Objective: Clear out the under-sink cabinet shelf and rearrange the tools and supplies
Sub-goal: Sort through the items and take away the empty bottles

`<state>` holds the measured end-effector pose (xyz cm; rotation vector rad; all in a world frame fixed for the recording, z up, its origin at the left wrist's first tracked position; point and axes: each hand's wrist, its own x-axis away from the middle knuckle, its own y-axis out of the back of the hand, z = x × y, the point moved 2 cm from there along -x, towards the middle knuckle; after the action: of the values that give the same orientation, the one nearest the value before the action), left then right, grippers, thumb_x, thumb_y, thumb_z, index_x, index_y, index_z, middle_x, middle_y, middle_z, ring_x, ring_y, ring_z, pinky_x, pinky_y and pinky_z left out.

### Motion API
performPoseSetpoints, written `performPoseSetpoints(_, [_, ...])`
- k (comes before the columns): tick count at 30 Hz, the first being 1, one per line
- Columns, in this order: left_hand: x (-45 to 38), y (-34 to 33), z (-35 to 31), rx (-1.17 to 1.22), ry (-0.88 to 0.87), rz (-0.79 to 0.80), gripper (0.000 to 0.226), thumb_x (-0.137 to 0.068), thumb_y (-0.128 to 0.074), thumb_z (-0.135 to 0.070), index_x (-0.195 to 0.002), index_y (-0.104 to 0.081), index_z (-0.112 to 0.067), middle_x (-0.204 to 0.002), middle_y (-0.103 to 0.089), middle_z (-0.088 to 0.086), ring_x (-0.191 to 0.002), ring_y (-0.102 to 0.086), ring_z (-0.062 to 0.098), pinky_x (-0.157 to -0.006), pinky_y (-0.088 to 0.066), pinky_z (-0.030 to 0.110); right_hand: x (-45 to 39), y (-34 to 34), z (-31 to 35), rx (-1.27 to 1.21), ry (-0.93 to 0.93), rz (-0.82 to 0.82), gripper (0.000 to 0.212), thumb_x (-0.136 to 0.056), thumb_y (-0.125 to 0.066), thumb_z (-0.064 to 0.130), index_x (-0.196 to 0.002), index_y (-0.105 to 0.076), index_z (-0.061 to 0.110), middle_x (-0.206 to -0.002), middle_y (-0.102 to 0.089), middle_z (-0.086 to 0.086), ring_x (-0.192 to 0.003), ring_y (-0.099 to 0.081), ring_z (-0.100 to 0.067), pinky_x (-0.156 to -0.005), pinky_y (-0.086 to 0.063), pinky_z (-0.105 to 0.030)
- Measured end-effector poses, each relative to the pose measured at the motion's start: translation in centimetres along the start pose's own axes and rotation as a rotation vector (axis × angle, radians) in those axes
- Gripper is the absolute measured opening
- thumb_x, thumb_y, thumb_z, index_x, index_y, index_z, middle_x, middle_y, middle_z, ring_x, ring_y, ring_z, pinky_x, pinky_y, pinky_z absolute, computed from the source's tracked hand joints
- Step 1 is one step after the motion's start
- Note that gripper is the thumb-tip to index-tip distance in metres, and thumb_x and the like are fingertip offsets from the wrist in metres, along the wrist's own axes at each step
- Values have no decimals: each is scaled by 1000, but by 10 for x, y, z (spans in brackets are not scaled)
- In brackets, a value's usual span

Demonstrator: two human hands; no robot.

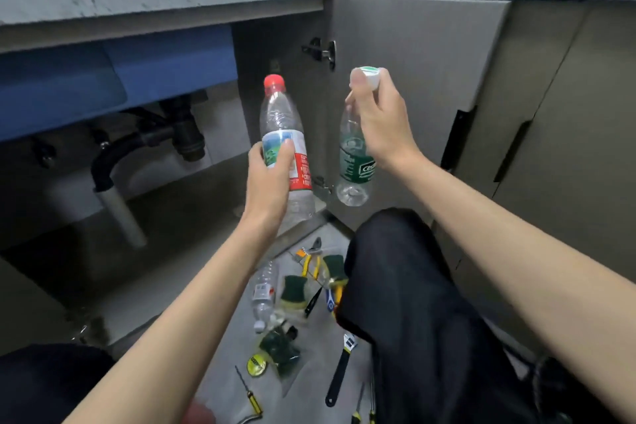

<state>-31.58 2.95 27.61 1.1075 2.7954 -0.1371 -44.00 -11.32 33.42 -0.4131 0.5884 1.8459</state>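
While the cabinet shelf [165, 217] looks emptied, the rearranging is still to do: pliers [311, 258], sponges [292, 291] and an adjustable wrench [340, 368] lie on the floor. The left hand [272, 179] grips a red-capped bottle [285, 134]; the right hand [378, 120] holds a green-labelled bottle [354, 169] by its neck.

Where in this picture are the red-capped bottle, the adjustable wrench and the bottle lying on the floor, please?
red-capped bottle [275, 113]: head view, clear upper body.
adjustable wrench [339, 377]: head view, black handle.
bottle lying on the floor [264, 293]: head view, its label.
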Motion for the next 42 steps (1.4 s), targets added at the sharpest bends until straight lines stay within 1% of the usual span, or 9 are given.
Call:
performPoseSetpoints(4, [23, -44, -33, 145, -35, 187, 48, -90, -67, -34, -131, -46, -20, -108, -68, 1, -85, -73, 8, -66, -56, 21, 19, 66, 1, 71, 7, -59, 50, -99, -44, 60, -100, -52, 11, -91, -64, -14, -75, -57, -14, -76, -49, -40])
performPoseSetpoints(10, [73, -119, -33, 120, 90, 487, 64, -65, -79, -28, -122, -50, -29, -115, -69, -2, -103, -70, 15, -85, -58, 39, 99, 171, -33, 361, -159, -66, 45, -94, -45, 68, -90, -59, 25, -86, -71, 8, -76, -67, -10, -75, -53, -32])
performPoseSetpoints(16, [147, -192, 7, -58, 111, 834, 40, -63, -86, -32, -96, -64, -35, -91, -71, -22, -81, -67, -8, -63, -53, 13, 210, 268, -63, 548, -388, -125, 45, -91, -49, 68, -87, -63, 26, -83, -70, 9, -77, -63, -12, -79, -51, -41])
performPoseSetpoints(21, [204, -253, 53, -299, 149, 1005, 56, -62, -86, -24, -108, -54, -25, -108, -66, -2, -102, -65, 17, -89, -56, 44, 293, 327, -70, 643, -534, -205, 50, -87, -53, 70, -90, -60, 21, -78, -65, 4, -74, -57, -15, -70, -48, -36])
performPoseSetpoints(24, [236, -292, 72, -449, 109, 1152, 59, -65, -84, -24, -113, -51, -27, -113, -61, -3, -105, -60, 20, -87, -54, 39, 331, 348, -73, 659, -629, -277, 38, -88, -57, 65, -92, -62, 28, -81, -66, 6, -77, -58, -12, -71, -49, -35])
performPoseSetpoints(31, [287, -338, 139, -577, 68, 1155, 62, -75, -79, -13, -129, -48, -18, -124, -59, 5, -113, -58, 27, -93, -49, 40, 387, 363, -94, 629, -798, -391, 12, -90, -72, 31, -99, -67, 24, -97, -69, 6, -93, -64, -16, -81, -49, -34])
performPoseSetpoints(35, [290, -331, 181, -795, 132, 1281, 79, -81, -72, -6, -150, -33, -18, -142, -49, 9, -132, -47, 30, -108, -41, 40, 397, 356, -110, 617, -935, -280, 34, -82, -64, 18, -114, -66, 29, -118, -65, 10, -109, -60, -13, -98, -48, -38])
performPoseSetpoints(38, [277, -326, 189, -854, 161, 1311, 49, -89, -61, -5, -136, -53, -14, -125, -63, 13, -118, -58, 29, -101, -47, 38, 398, 352, -117, 589, -1006, -229, 35, -76, -57, 31, -110, -66, 36, -116, -65, 19, -108, -61, -5, -99, -50, -41])
performPoseSetpoints(42, [243, -321, 153, -846, 8, 1237, 22, -87, -58, -16, -103, -69, -26, -108, -72, 4, -107, -64, 26, -96, -51, 35, 380, 350, -117, 580, -904, -373, 16, -86, -63, 23, -93, -72, 35, -92, -73, 19, -89, -66, 1, -92, -55, -38])
